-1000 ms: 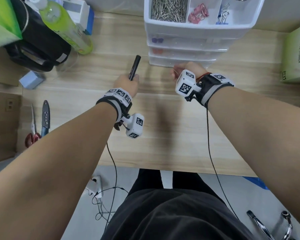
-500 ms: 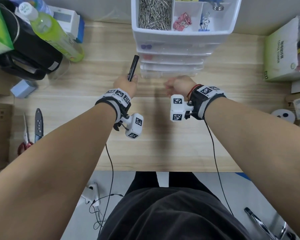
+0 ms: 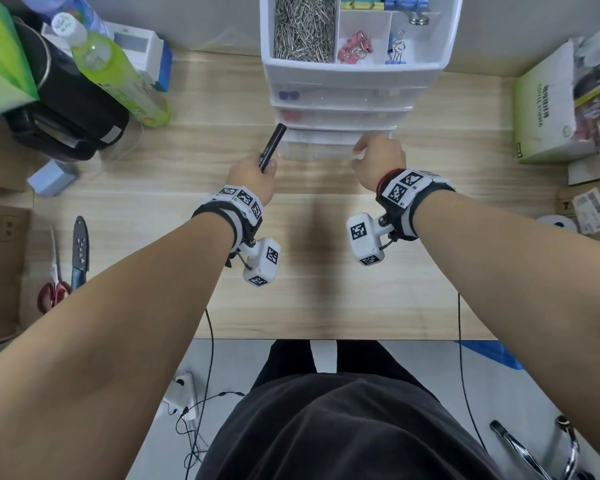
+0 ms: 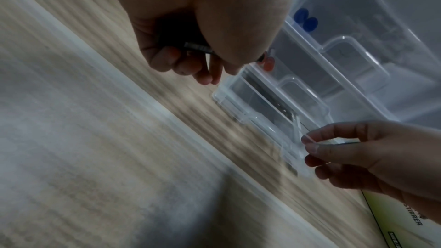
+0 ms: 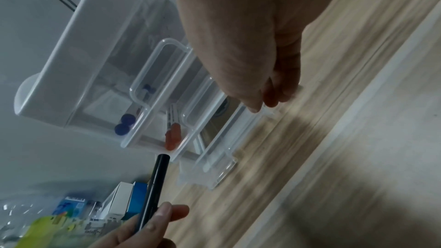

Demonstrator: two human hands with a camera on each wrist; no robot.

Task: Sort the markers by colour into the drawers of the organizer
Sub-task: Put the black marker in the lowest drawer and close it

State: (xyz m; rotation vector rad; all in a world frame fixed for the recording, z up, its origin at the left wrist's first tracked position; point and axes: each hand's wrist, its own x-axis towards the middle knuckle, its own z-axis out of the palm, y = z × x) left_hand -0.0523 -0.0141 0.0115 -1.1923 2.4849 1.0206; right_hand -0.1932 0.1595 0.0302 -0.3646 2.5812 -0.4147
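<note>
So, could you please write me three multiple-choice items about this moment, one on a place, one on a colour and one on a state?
1. Where do the blue-capped markers lie?
A. In the organizer's top drawer
B. In the bottom drawer
C. On the desk

2. What colour is the marker that the left hand holds?
A. Red
B. Black
C. Green

3. How does the bottom drawer stand?
A. Fully shut
B. Taken out onto the desk
C. Pulled partly out

Answers:
1. A, since the right wrist view shows the blue caps behind the uppermost clear drawer front, above the red-capped markers.
2. B, as the head view shows a black barrel in that hand.
3. C, because its front juts past the drawers above, with the right hand pinching its edge.
</note>
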